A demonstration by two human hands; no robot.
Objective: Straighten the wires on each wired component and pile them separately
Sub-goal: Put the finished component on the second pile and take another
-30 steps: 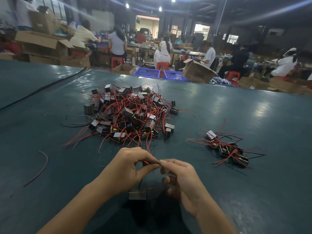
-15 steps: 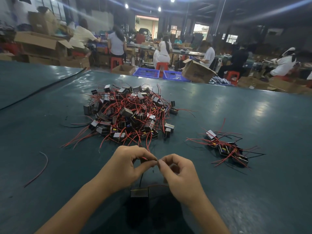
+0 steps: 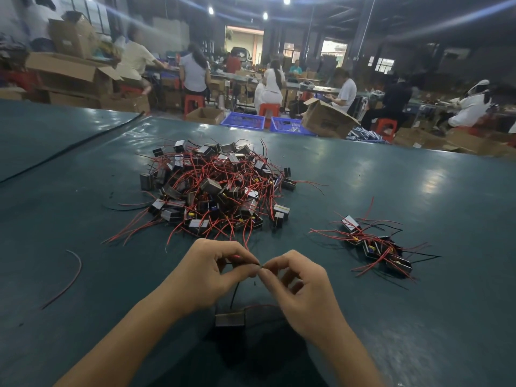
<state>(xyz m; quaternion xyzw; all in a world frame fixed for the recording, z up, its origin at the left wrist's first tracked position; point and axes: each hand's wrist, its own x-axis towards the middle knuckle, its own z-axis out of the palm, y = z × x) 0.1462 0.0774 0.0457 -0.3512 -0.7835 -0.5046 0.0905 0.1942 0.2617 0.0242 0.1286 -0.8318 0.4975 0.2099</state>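
Note:
One small dark box-shaped component [image 3: 230, 319] hangs low between my wrists, with a black wire and a red wire rising from it. My left hand [image 3: 208, 272] pinches the wire ends between thumb and forefinger. My right hand [image 3: 303, 289] pinches the same wires right beside it, fingertips almost touching. Straight ahead lies a big tangled heap of components [image 3: 215, 191] with red wires. A small pile of several components [image 3: 377, 247] lies to the right.
The green table top [image 3: 418, 191] stretches far ahead. A loose red wire [image 3: 68, 277] lies at the left, a loose black wire [image 3: 122, 208] by the heap. Beyond the table edge are cardboard boxes [image 3: 326, 121], blue crates [image 3: 243, 120] and seated people.
Both hands have moved slightly away from me and closer together, still pinching the wires. The component hanging below has shifted a little with them.

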